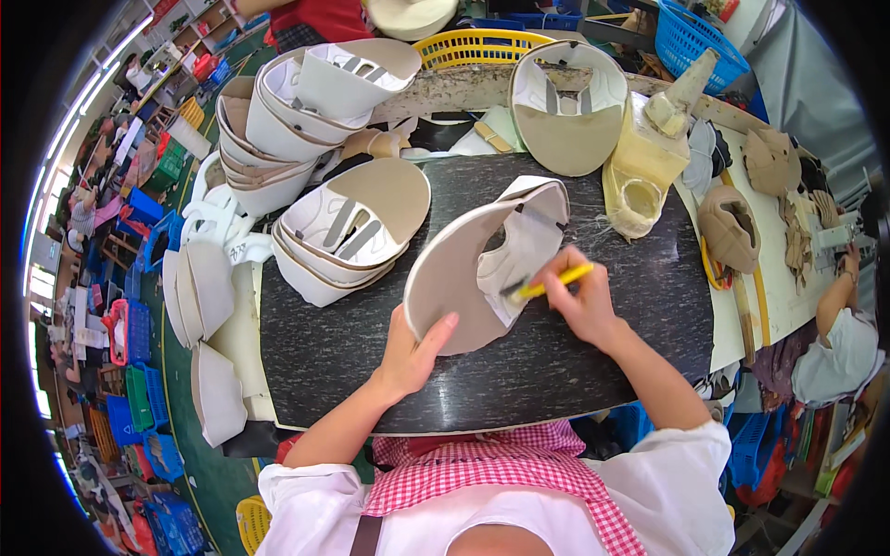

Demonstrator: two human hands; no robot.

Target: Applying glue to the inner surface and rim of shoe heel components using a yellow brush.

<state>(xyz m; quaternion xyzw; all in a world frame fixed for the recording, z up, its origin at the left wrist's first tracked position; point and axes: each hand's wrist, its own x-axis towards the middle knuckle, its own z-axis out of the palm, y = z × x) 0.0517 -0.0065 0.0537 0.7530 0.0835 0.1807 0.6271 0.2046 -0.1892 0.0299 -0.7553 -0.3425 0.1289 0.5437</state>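
Observation:
My left hand [414, 352] grips the lower left edge of a beige and white cap-like piece [454, 269], thumb on its broad rounded beige face. The piece is held tilted above the black tabletop [556, 380], its white inner side facing up. In my right hand [579, 296] is a yellow-handled brush [567, 278], held like a pen. Its dark tip lies against the white inner part near the lower edge; I cannot tell if it presses there. Left of the piece, a nested stack of similar pieces [348, 222] rests on the table.
Taller stacks [320, 102] stand at the back left, with loose beige panels [199, 287] below them. Another cap-like piece [567, 130] leans at the back, beside a crusted yellowish glue container [640, 167]. A yellow basket [477, 46] sits behind. At right, another person's arm [839, 292] reaches in.

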